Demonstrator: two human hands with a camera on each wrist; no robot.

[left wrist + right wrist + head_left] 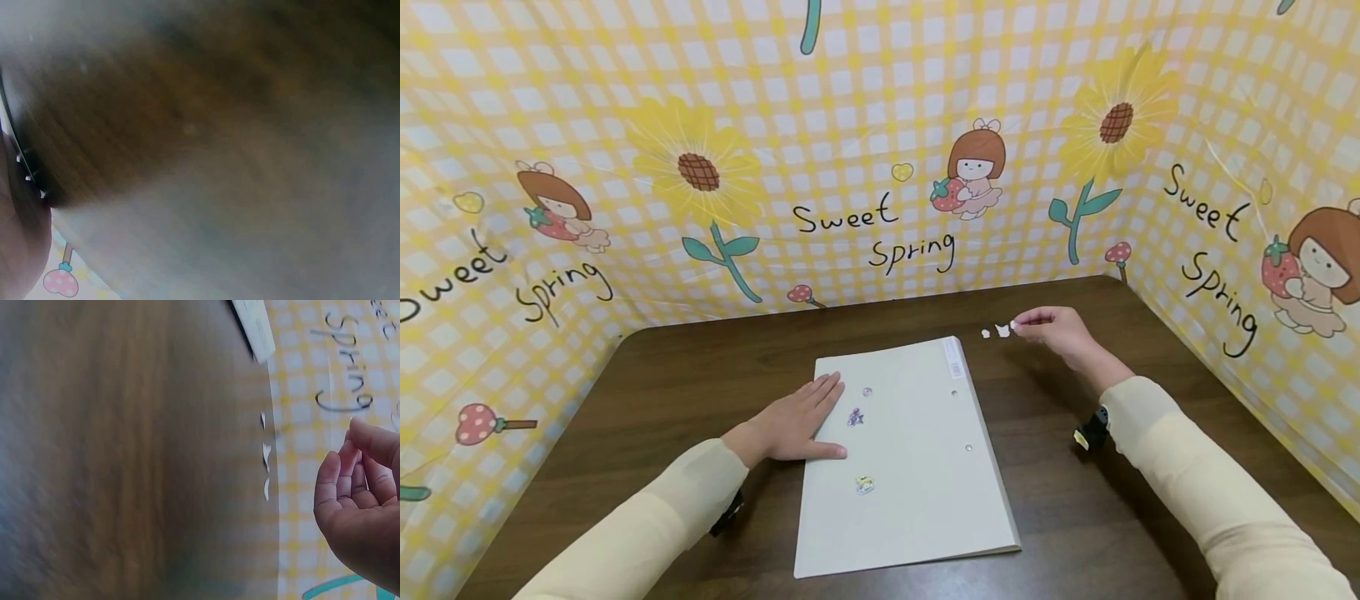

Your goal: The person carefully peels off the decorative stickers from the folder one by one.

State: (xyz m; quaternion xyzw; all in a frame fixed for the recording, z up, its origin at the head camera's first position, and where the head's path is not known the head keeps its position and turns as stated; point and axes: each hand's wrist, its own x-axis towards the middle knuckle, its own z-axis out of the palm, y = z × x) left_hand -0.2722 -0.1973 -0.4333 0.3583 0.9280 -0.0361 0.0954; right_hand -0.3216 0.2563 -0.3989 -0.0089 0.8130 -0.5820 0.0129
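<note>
Folder (pixel 917 508) is lying partly beneath the left hand (pixel 793 425), whose extended fingers are presumably steadying it; the right hand (pixel 1060 333) is hovering, fingers curled, contents indeterminable; stickers (pixel 856 417) are sitting near the left fingers, white scraps (pixel 1002 331) by the right fingertips.

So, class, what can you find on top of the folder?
On the folder: three small stickers, a barcode label and part of the left hand. What lies under that hand cannot be seen.

- my plain cream fabric sleeves (pixel 1210 492)
- flat rectangular off-white folder (pixel 917 492), super pale
- tiny white paper-looking bits (pixel 1003 331)
- dark brown wood-grain table (pixel 722 358)
- yellow-and-white checked cloth (pixel 842 142), sunflower print
</note>
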